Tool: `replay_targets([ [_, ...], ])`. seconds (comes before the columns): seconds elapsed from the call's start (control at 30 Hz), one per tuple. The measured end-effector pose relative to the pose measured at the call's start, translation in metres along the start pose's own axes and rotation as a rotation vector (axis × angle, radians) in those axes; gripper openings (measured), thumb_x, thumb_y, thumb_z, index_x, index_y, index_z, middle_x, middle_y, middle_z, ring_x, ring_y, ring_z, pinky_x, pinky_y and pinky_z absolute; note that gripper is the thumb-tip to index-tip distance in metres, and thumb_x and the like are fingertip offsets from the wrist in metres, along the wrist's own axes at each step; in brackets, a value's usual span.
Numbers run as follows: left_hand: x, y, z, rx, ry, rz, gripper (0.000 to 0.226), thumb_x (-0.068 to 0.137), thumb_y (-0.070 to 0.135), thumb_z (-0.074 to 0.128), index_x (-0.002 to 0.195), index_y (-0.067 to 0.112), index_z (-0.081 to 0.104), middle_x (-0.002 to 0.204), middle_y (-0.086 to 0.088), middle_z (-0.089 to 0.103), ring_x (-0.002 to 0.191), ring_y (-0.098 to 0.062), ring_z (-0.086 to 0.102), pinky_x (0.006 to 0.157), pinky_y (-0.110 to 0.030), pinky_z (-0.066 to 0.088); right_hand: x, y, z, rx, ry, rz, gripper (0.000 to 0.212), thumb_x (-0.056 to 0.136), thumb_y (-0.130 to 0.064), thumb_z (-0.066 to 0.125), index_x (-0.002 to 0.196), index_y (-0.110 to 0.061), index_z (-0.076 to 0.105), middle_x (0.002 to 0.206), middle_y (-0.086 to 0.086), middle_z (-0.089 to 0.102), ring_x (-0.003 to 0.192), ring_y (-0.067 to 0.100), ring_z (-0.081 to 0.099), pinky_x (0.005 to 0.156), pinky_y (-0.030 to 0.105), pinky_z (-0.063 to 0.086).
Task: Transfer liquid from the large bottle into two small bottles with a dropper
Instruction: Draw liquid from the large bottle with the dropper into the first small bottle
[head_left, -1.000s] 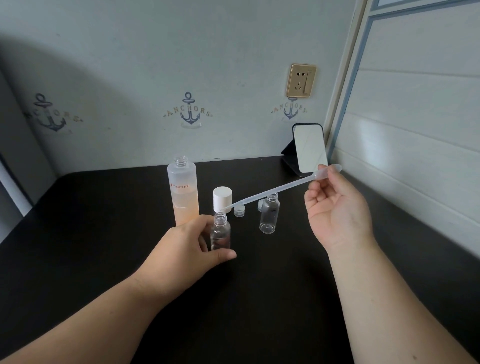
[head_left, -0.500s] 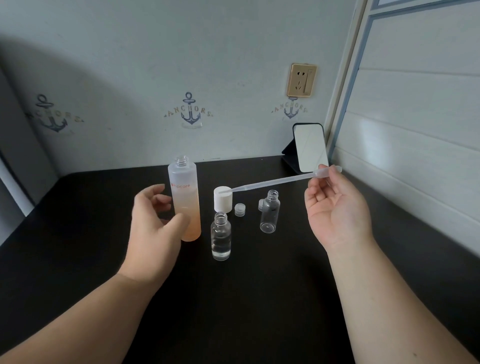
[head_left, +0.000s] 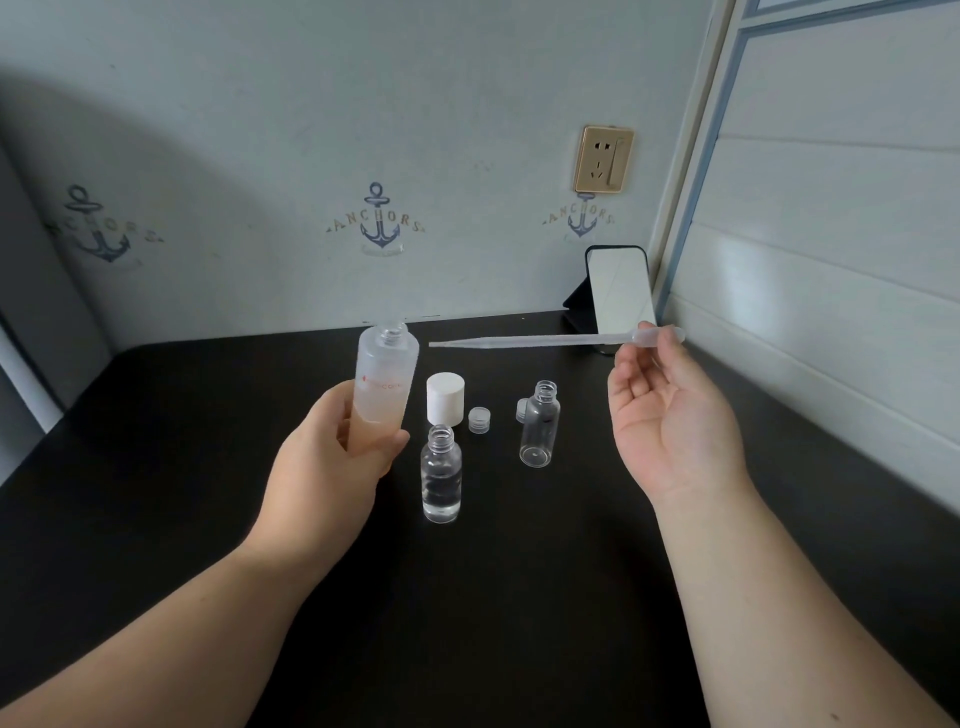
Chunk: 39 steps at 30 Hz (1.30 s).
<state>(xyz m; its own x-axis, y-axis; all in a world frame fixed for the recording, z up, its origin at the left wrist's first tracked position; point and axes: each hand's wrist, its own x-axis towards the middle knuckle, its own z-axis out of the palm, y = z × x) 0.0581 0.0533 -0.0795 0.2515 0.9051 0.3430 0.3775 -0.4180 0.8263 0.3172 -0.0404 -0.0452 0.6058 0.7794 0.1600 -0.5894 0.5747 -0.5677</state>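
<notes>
My left hand (head_left: 332, 467) grips the lower half of the large frosted bottle (head_left: 387, 371), open at the neck, with pale orange liquid in it. My right hand (head_left: 670, 415) pinches the bulb of a clear plastic dropper (head_left: 530, 341); it lies almost level, tip pointing left, just right of the large bottle's neck. One small clear bottle (head_left: 441, 475) with liquid inside stands uncapped in the middle. A second small bottle (head_left: 540, 423), which looks empty, stands to its right.
A white cap (head_left: 445, 399) and two small clear caps (head_left: 479, 420) (head_left: 522, 409) sit on the black table (head_left: 519, 597) behind the small bottles. A phone on a stand (head_left: 621, 291) leans at the back right corner. Walls close in behind and at the right.
My left hand let go of the small filled bottle, moved left and took hold of the large bottle. The dropper swung up and now lies level near that bottle's neck.
</notes>
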Motion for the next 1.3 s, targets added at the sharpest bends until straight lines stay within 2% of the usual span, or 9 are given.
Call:
replay_targets([
  [0.13,-0.003,0.009,-0.003,0.026,-0.003,0.037,0.057,0.086,0.033,0.074,0.098,0.078,0.04,0.1,0.05,0.05,0.094,0.024,0.049,0.069,-0.016,0.04,0.0,0.0,-0.001,0.01,-0.006,-0.013,0.021,0.094,-0.018,0.069,0.078,-0.009,0.079,0.089,0.001,0.075,0.078,0.012,0.071,0.069,0.022,0.056],
  [0.37,-0.001,0.005,-0.002,0.067,0.031,0.117,0.06,0.085,0.028,0.075,0.098,0.076,0.043,0.102,0.042,0.055,0.097,0.016,0.051,0.07,-0.017,0.04,-0.001,-0.001,0.002,-0.033,0.023,-0.031,0.018,0.092,-0.019,0.07,0.079,-0.009,0.078,0.09,0.0,0.074,0.076,0.013,0.07,0.07,0.023,0.056],
  [0.43,0.0,0.001,-0.001,0.076,0.041,0.118,0.054,0.085,0.028,0.075,0.104,0.07,0.048,0.103,0.037,0.056,0.099,0.013,0.051,0.072,-0.015,0.038,-0.001,-0.002,0.001,-0.055,0.038,-0.049,0.015,0.093,-0.017,0.068,0.084,-0.008,0.076,0.09,0.001,0.074,0.075,0.013,0.069,0.069,0.023,0.055],
  [0.5,0.001,-0.004,-0.001,0.107,0.061,0.113,0.046,0.085,0.027,0.074,0.116,0.055,0.055,0.102,0.029,0.058,0.097,0.007,0.051,0.074,-0.013,0.036,-0.002,-0.002,0.001,-0.087,0.054,-0.073,0.012,0.095,-0.016,0.066,0.089,-0.008,0.073,0.088,0.0,0.074,0.073,0.012,0.068,0.068,0.023,0.055],
  [0.6,0.003,-0.008,-0.001,0.182,0.094,0.119,0.05,0.086,0.024,0.074,0.129,0.041,0.057,0.102,0.025,0.054,0.092,0.002,0.047,0.074,-0.014,0.034,-0.001,-0.003,-0.001,-0.154,0.077,-0.093,0.011,0.096,-0.013,0.065,0.089,-0.01,0.073,0.084,0.001,0.073,0.069,0.011,0.066,0.065,0.021,0.054],
  [0.67,0.003,-0.008,-0.002,0.2,0.106,0.108,0.052,0.086,0.023,0.075,0.133,0.036,0.057,0.105,0.023,0.053,0.097,0.0,0.045,0.081,-0.019,0.035,-0.001,-0.002,-0.001,-0.209,0.073,-0.095,0.012,0.094,-0.012,0.067,0.086,-0.012,0.075,0.083,0.002,0.073,0.067,0.011,0.065,0.062,0.021,0.053],
  [0.9,0.001,-0.006,-0.001,0.232,0.078,0.145,0.057,0.083,0.017,0.079,0.136,0.03,0.06,0.115,0.018,0.056,0.114,-0.014,0.052,0.096,-0.03,0.04,-0.006,0.005,0.003,-0.386,-0.078,-0.057,0.01,0.088,-0.011,0.072,0.087,-0.012,0.082,0.086,0.007,0.076,0.071,0.013,0.069,0.064,0.021,0.054],
  [1.07,0.0,-0.004,0.001,0.284,0.086,0.206,0.058,0.08,0.014,0.081,0.133,0.029,0.063,0.111,0.02,0.052,0.111,-0.015,0.049,0.095,-0.027,0.035,-0.013,0.015,0.01,-0.504,-0.192,-0.027,0.01,0.084,-0.014,0.073,0.088,-0.015,0.082,0.089,0.008,0.077,0.074,0.016,0.071,0.066,0.022,0.054],
  [1.3,0.0,-0.005,0.002,0.305,0.079,0.227,0.057,0.081,0.015,0.081,0.133,0.029,0.063,0.111,0.02,0.052,0.112,-0.016,0.049,0.096,-0.028,0.035,-0.017,0.02,0.013,-0.559,-0.242,-0.01,0.012,0.089,-0.011,0.07,0.09,-0.015,0.081,0.094,0.014,0.077,0.077,0.021,0.072,0.069,0.024,0.055],
])
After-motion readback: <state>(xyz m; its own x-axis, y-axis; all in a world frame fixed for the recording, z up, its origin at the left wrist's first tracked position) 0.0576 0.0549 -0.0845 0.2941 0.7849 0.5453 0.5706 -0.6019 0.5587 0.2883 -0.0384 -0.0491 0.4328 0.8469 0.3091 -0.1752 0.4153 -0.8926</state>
